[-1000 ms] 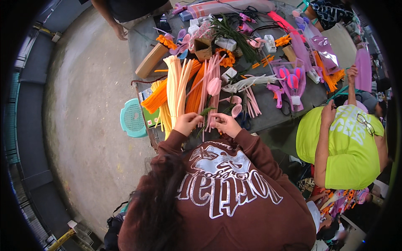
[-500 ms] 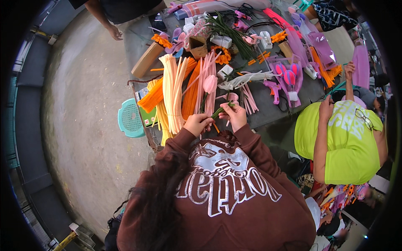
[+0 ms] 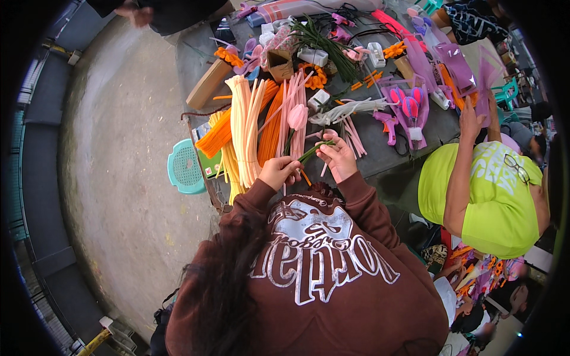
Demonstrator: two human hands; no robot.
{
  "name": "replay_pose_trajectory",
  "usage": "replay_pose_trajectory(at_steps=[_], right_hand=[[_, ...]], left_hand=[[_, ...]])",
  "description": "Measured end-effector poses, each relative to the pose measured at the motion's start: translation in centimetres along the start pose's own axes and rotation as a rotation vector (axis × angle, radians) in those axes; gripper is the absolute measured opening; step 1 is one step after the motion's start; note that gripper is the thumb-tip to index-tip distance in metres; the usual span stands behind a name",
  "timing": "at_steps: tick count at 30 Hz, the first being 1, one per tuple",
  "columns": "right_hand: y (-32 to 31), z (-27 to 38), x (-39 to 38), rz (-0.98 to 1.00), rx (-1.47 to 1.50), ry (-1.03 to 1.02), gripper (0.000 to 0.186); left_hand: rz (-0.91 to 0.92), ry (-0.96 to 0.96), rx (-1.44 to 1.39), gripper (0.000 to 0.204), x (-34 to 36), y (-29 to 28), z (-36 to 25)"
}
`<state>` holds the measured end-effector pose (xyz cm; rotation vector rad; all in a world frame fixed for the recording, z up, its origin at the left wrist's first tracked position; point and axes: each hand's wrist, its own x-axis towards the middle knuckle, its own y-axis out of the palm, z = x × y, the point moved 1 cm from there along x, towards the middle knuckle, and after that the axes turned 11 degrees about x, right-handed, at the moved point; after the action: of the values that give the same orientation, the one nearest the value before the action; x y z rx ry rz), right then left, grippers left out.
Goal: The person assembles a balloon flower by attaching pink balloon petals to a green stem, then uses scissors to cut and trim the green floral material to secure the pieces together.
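Between my hands runs a short green pipe cleaner, slanting up to the right; whether it is one strand or several I cannot tell. My left hand pinches its lower end, and my right hand grips the upper end between thumb and fingers. Just beyond them, a pink tulip made of fuzzy wire lies on pink pipe cleaners. Near my left hand are bundles of cream pipe cleaners, orange pipe cleaners and yellow pipe cleaners.
White pipe cleaners, a pink glue gun and a wrapped pink-purple piece lie to the right on the grey table. Green stems are farther back. A teal stool stands left; a person in lime green works at right.
My right hand has turned and opened its grip slightly, and the green pipe cleaner shows more. The person at right has moved their hands to purple wrapping. A far person's hand moved up and left.
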<state>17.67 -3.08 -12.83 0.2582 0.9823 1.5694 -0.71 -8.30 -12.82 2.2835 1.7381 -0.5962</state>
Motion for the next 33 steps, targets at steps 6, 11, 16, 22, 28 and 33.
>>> replay_pose_trajectory(at_steps=[6, 11, 16, 22, 28, 33], right_hand=[[-0.9, -0.2, 0.2, -0.045, -0.041, 0.019, 0.02], [-0.8, -0.3, 0.0, -0.069, -0.064, 0.034, 0.016], [-0.5, -0.5, -0.2, -0.09, -0.124, 0.001, 0.013], [-1.2, -0.3, 0.0, -0.116, -0.112, 0.01, 0.018], [-0.2, 0.3, -0.2, -0.125, 0.088, 0.001, 0.021], [0.8, 0.3, -0.7, -0.047, -0.031, 0.093, 0.023]], left_hand=[[0.05, 0.007, 0.063, 0.026, -0.1, 0.3, -0.3], [0.066, -0.013, 0.101, 0.026, 0.0, 0.5, -0.2], [0.033, -0.018, 0.083, 0.024, -0.1, 0.5, -0.2], [0.023, -0.013, 0.086, 0.024, -0.1, 0.7, -0.3], [-0.001, 0.001, 0.017, 0.025, 0.3, 0.7, 0.5], [-0.052, 0.021, -0.051, 0.024, 0.4, 0.8, 0.6]])
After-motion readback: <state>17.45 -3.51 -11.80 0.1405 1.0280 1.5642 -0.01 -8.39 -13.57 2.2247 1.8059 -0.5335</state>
